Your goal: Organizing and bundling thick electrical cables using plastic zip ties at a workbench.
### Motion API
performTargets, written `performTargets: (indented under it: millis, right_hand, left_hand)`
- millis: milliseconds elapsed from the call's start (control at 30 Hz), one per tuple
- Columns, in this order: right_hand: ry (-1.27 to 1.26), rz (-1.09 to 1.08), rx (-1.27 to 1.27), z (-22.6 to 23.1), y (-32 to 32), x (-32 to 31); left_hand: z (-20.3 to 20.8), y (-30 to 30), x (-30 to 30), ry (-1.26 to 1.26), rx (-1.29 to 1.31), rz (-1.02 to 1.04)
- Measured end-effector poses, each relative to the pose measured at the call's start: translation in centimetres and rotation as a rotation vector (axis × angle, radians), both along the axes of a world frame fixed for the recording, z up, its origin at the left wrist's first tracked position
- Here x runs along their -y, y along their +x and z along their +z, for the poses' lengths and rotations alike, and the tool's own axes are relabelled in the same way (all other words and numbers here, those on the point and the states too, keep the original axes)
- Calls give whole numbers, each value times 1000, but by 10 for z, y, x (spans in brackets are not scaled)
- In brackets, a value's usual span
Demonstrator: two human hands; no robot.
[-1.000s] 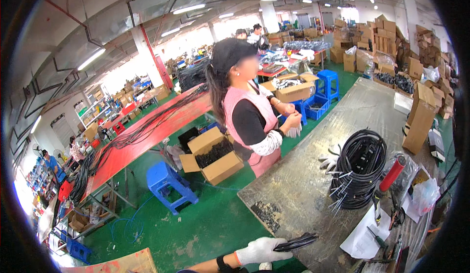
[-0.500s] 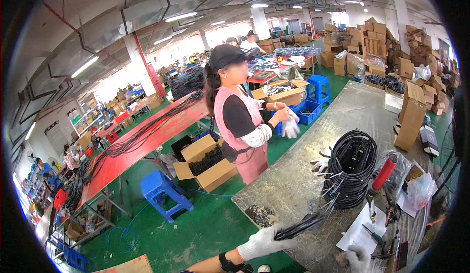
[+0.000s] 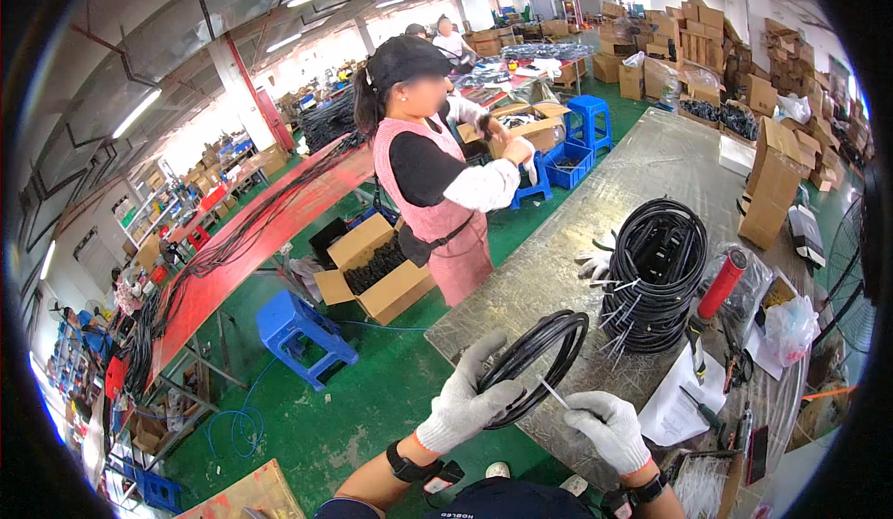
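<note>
My left hand, in a white knitted glove, is closed around one side of a coil of black cable held over the table's near edge. The coil stands tilted, its open loop toward the right. My gloved right hand pinches a thin white cable tie, whose free end points up at the coil's lower part. Beyond my hands, a tall stack of black cable coils stands on the metal table, white tie ends sticking out of it. White ties fill an open box beside my right wrist.
Right of the stack lie a red roll, pliers, a screwdriver on white paper, and a clear plastic bag. Across the table a co-worker stands handling white gloves. A blue stool stands at left.
The coil has risen and turned to show its loop. My right hand has come from the lower right to the coil with a cable tie. The co-worker's hands have shifted.
</note>
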State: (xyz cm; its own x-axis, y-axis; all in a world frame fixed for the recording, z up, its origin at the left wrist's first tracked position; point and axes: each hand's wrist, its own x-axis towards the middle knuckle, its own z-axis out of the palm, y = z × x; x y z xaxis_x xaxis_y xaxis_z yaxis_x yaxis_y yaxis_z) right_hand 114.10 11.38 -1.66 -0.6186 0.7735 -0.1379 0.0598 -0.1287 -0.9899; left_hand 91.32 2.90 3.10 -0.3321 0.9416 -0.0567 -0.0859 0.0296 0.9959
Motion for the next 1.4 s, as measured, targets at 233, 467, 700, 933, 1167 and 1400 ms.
performTargets:
  millis: [233, 467, 700, 933, 1167, 1400]
  right_hand:
    - [-59, 36, -123, -5, -24, -3]
    - [24, 77, -110, -5, -26, -8]
    - [-149, 1, -151, 5, -27, 1]
    - [-118, 28, -177, -9, -23, -1]
    - [4, 43, -37, 8, -22, 4]
    - [-1, 62, -81, 2, -18, 6]
  left_hand:
    - [-15, 3, 0, 127, -35, -112]
    - [-11, 14, -3, 70, -176, -161]
    - [-16, 10, -2, 55, -315, -199]
    - [-19, 12, -2, 65, -287, -219]
    - [-15, 15, 3, 28, -311, -239]
    - [-23, 15, 5, 42, -342, -249]
